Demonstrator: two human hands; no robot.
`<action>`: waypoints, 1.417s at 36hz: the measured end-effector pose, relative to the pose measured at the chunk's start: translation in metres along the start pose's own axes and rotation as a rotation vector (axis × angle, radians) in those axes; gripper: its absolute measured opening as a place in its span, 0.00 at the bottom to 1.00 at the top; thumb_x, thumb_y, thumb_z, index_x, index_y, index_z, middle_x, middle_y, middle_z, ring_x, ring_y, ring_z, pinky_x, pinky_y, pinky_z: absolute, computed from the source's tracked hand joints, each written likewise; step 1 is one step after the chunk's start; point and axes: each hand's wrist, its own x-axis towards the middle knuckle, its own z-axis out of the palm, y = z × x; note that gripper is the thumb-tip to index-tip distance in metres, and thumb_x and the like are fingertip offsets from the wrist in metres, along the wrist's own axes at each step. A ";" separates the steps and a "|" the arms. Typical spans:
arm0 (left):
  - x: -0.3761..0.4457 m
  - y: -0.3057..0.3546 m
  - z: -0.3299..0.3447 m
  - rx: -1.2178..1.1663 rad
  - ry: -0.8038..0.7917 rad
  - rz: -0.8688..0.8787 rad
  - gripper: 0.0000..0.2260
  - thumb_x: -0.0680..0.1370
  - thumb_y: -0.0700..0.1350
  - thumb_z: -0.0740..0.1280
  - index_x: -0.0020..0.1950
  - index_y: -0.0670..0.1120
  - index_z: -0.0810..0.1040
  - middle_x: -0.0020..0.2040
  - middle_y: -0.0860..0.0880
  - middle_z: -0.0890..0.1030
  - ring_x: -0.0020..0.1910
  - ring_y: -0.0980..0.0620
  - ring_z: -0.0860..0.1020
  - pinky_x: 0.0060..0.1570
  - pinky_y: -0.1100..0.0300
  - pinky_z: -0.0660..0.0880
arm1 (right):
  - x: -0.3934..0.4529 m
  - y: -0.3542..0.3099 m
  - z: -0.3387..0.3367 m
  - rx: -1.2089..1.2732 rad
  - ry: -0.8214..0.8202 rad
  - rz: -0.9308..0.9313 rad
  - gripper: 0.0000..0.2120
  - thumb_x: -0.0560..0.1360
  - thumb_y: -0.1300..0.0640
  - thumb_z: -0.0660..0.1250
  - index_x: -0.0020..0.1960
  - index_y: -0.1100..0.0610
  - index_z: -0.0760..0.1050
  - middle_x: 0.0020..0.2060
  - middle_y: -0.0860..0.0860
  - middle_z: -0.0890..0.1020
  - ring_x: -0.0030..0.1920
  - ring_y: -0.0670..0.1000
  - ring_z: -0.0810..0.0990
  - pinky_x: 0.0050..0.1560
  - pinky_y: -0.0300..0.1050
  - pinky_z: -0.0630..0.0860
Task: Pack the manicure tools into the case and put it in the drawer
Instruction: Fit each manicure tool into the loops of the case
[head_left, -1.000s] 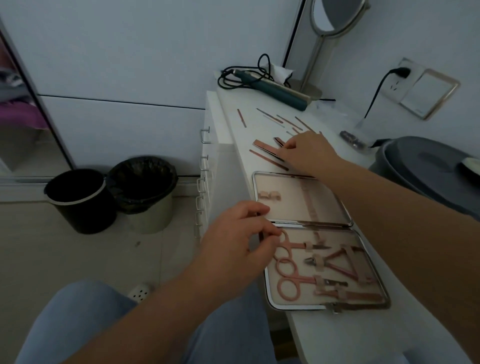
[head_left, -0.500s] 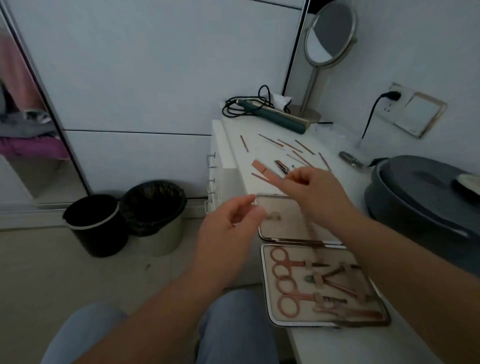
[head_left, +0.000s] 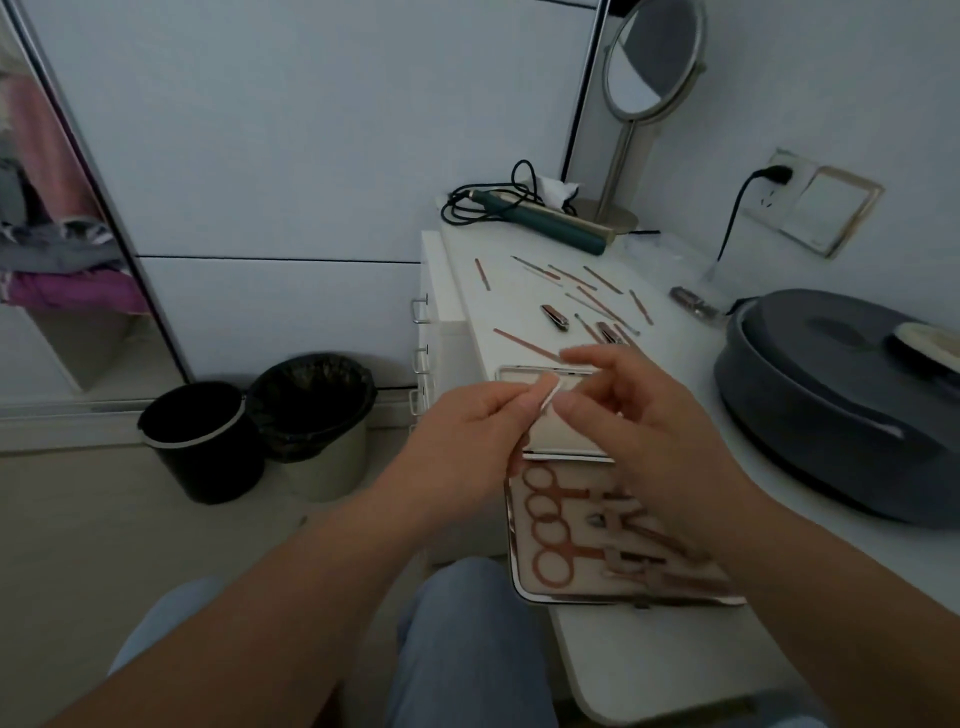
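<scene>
The open manicure case (head_left: 515, 566) lies on the white dresser top (head_left: 649, 654), with its lid (head_left: 524, 370) flat behind it. Rose-gold scissors (head_left: 550, 519) and nippers sit strapped in the near half. Just above the lid, my left hand (head_left: 467, 436) pinches a flat nail file (head_left: 549, 396). My right hand (head_left: 644, 426) is beside it with fingers spread, the thumb touching the file's end. Several thin loose tools (head_left: 589, 293) and a nail clipper (head_left: 555, 317) lie further back. Drawer handles (head_left: 418, 312) show on the dresser's left face.
A grey round lidded container (head_left: 841, 415) fills the right of the top. A teal hair iron with its cord (head_left: 545, 218) and a round mirror (head_left: 654, 57) stand at the back. Two bins (head_left: 202, 441) (head_left: 317, 415) stand on the floor to the left.
My right hand lifted the nail file off the dresser and brought it back over the case. My left hand rose from the case edge and took hold of the file.
</scene>
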 end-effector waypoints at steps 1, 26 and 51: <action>-0.001 0.000 -0.001 0.048 -0.049 0.011 0.14 0.77 0.53 0.59 0.36 0.54 0.80 0.23 0.55 0.71 0.23 0.61 0.68 0.28 0.69 0.66 | 0.001 -0.001 -0.002 0.043 -0.025 0.001 0.11 0.72 0.50 0.67 0.53 0.42 0.74 0.32 0.41 0.78 0.32 0.39 0.74 0.34 0.29 0.71; 0.014 -0.009 0.008 0.577 -0.011 0.248 0.13 0.70 0.54 0.69 0.54 0.56 0.79 0.42 0.60 0.76 0.42 0.64 0.74 0.43 0.75 0.67 | -0.010 0.037 -0.032 -0.004 -0.026 0.079 0.07 0.63 0.48 0.73 0.39 0.37 0.80 0.33 0.40 0.83 0.31 0.39 0.80 0.34 0.29 0.76; 0.011 -0.014 -0.003 0.789 -0.086 0.211 0.09 0.68 0.54 0.69 0.48 0.58 0.81 0.40 0.62 0.76 0.42 0.66 0.72 0.42 0.75 0.64 | -0.024 0.067 -0.046 -0.104 0.074 0.128 0.08 0.72 0.55 0.67 0.39 0.41 0.77 0.35 0.44 0.82 0.38 0.42 0.79 0.35 0.26 0.74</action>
